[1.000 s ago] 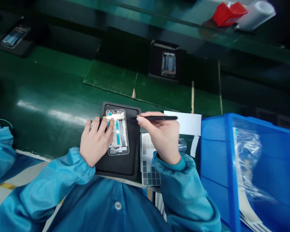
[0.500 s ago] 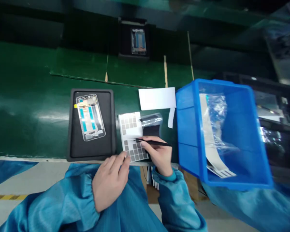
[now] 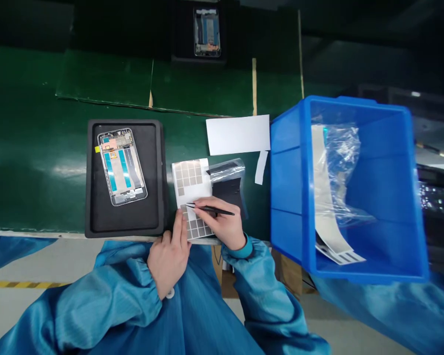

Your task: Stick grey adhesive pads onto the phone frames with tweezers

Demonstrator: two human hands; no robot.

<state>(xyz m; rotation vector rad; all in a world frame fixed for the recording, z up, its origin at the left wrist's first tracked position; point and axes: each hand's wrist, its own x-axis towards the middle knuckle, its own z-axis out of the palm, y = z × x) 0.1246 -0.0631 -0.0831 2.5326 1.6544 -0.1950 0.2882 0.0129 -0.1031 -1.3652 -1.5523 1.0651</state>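
Black tweezers [image 3: 216,210] are gripped in my right hand [image 3: 227,224], their tips at a small grey square on a white sheet of stickers [image 3: 192,192]. Rows of grey squares cover the sheet's upper and lower parts, with a bare white band between. My left hand [image 3: 170,259] rests at the sheet's lower left edge, its index and middle fingers stretched onto it, holding nothing. To the left, an opened phone [image 3: 122,166] with blue strips and a yellow tab lies slightly tilted in a black tray [image 3: 153,197].
A blue bin [image 3: 286,182] on the right holds clear plastic and pale strips. Beside the stickers are a black sheet with clear film [image 3: 227,185], a white paper [image 3: 239,135] and a small paper strip [image 3: 261,167]. Another opened phone [image 3: 207,32] lies at the back.
The tweezer tips have moved down the sheet to the lower squares' upper left. My left hand's index and middle fingers have stretched forward along the sheet's edge. The view has shifted.
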